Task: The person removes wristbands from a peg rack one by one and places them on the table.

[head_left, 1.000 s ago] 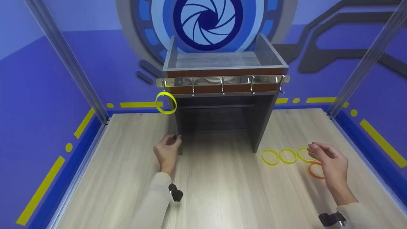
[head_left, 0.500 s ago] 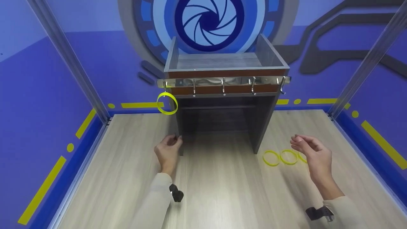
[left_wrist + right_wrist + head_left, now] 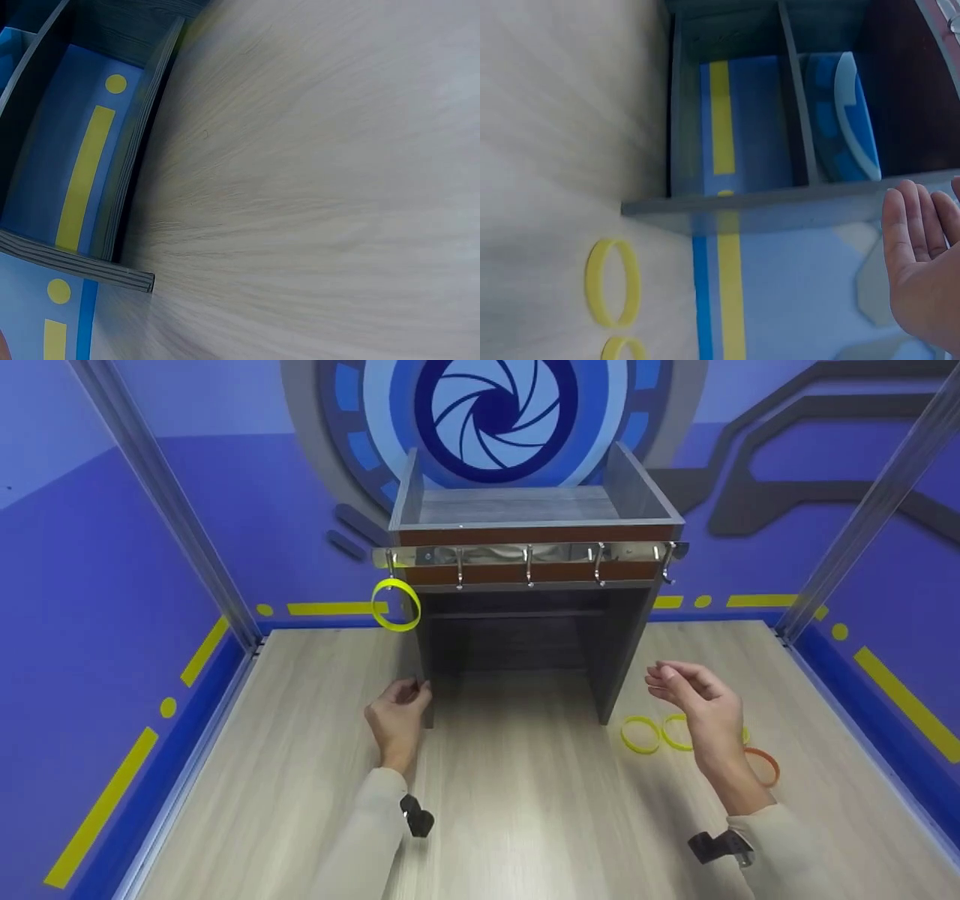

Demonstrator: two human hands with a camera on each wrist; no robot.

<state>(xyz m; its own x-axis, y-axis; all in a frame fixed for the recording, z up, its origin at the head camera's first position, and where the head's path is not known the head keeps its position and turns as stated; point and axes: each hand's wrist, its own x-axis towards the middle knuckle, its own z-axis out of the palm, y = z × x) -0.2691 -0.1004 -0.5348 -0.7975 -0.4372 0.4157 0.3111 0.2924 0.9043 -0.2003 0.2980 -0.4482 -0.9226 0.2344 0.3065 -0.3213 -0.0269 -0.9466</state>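
Observation:
My left hand (image 3: 395, 720) stays beside the left front edge of the grey shelf unit, thumb and fingertips close together, holding nothing visible. Higher up and to the right, my right hand (image 3: 709, 709) is raised above the table with loosely bent fingers. In the right wrist view its fingers (image 3: 909, 225) show relaxed, with nothing in them. A yellow wristband (image 3: 397, 628) hangs from the leftmost hook of the metal hook rail (image 3: 562, 554). On the table lie yellow wristbands (image 3: 640, 751), one largely hidden by my right hand, and an orange wristband (image 3: 775, 771).
The shelf unit (image 3: 622, 660) stands at the back middle of the table (image 3: 510, 810), with the rail and several hooks across its front. Blue patterned walls (image 3: 225, 510) with metal corner posts enclose the table on the left, back and right.
My right hand has moved left and upward, away from the orange wristband and across the yellow ones. The left hand and the hanging wristband have kept their places.

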